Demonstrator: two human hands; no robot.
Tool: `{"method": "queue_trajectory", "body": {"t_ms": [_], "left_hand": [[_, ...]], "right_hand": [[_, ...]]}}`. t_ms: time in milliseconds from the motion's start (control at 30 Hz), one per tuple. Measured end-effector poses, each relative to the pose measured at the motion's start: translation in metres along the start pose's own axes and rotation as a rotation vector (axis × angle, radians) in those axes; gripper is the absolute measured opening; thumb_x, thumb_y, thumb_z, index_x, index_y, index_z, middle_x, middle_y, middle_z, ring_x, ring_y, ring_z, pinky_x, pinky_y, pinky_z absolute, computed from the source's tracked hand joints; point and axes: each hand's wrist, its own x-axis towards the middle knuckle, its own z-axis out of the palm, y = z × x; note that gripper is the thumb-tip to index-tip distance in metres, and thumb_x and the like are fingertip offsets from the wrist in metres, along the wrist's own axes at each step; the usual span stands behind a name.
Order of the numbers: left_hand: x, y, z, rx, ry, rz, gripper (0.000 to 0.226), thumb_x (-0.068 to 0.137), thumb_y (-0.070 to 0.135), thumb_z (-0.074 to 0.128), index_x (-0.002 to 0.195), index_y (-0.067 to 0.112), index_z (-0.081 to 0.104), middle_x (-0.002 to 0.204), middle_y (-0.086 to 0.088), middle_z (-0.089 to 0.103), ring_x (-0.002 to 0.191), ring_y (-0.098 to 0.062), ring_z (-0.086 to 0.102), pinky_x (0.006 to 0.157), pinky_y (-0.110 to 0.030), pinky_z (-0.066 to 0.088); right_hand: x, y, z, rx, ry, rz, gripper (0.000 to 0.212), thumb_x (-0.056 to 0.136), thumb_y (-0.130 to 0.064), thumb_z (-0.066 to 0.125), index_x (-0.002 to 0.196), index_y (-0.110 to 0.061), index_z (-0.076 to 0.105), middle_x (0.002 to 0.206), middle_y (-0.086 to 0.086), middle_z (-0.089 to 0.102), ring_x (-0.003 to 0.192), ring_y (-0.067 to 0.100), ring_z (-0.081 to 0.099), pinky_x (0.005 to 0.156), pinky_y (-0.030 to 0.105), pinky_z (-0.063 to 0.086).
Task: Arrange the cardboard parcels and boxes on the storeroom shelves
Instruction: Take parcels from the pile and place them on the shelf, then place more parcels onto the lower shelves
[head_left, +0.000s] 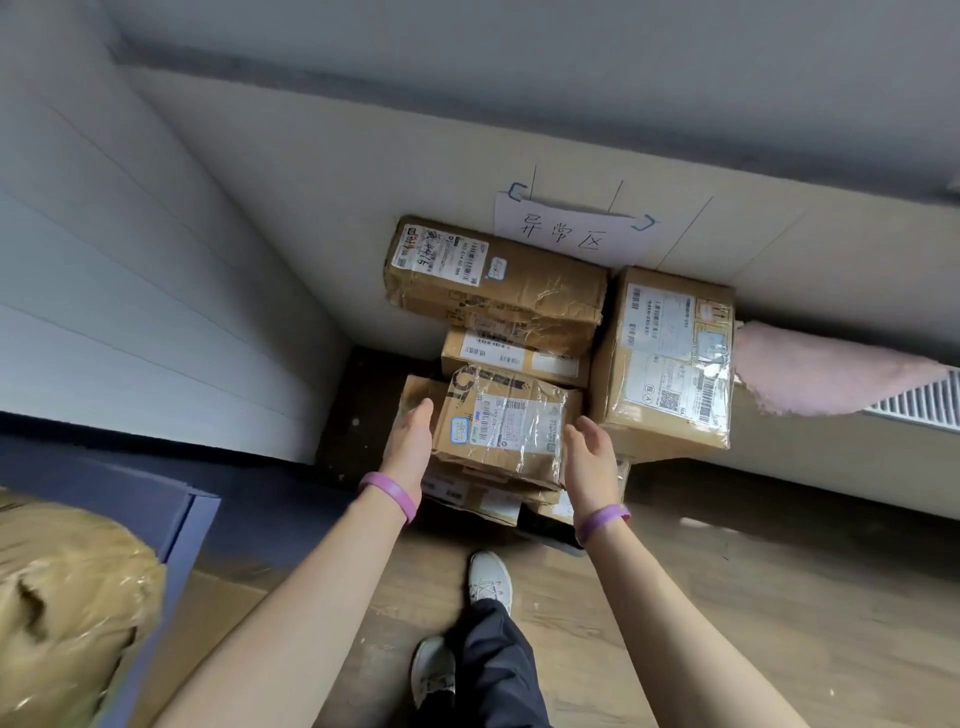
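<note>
A taped parcel (501, 423) atop a floor stack in the corner is flanked by the left hand (410, 447) and right hand (589, 457), both wide open; the uneven stack beneath could be toppled if it is lifted carelessly.

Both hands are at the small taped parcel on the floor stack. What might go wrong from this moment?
The small parcel sits askew on flatter parcels; lifting it may drag them off. Its glossy tape looks slippery, and the left hand and right hand flank it open, so it might slip. The long box behind overhangs the box under it and could topple if bumped.
</note>
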Motion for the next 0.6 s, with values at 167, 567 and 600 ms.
{"method": "queue_trajectory", "body": {"t_ms": [167, 567, 600], "left_hand": [[-0.05, 0.007, -0.027, -0.051, -0.029, 0.053, 0.05, 0.106, 0.046, 0.04, 0.148, 0.019, 0.044, 0.144, -0.001, 0.051, 0.12, -0.016, 0.048, 0.095, -0.028, 0.029], [-0.182, -0.004, -0.111, -0.192, -0.048, 0.283, 0.051, 0.104, 0.047, 0.039, 0.147, 0.021, 0.046, 0.153, 0.001, 0.045, 0.142, -0.019, 0.037, 0.108, -0.035, 0.028], [-0.189, -0.005, -0.119, -0.208, -0.034, 0.292, 0.051, 0.104, 0.047, 0.039, 0.147, 0.021, 0.046, 0.153, 0.002, 0.045, 0.143, -0.019, 0.037, 0.111, -0.037, 0.027]], "right_hand": [[-0.05, -0.029, 0.0, 0.027, -0.048, -0.108, 0.042, 0.102, -0.024, 0.05, 0.143, -0.014, 0.048, 0.144, 0.002, 0.051, 0.134, 0.019, 0.046, 0.111, 0.035, 0.038], [-0.198, -0.054, 0.025, -0.009, -0.28, -0.325, 0.04, 0.103, -0.028, 0.049, 0.141, -0.016, 0.05, 0.143, 0.001, 0.052, 0.131, 0.017, 0.048, 0.115, 0.041, 0.038], [-0.207, -0.055, 0.029, -0.021, -0.307, -0.338, 0.04, 0.103, -0.03, 0.049, 0.141, -0.018, 0.051, 0.143, 0.0, 0.052, 0.132, 0.017, 0.048, 0.115, 0.042, 0.037]]}}
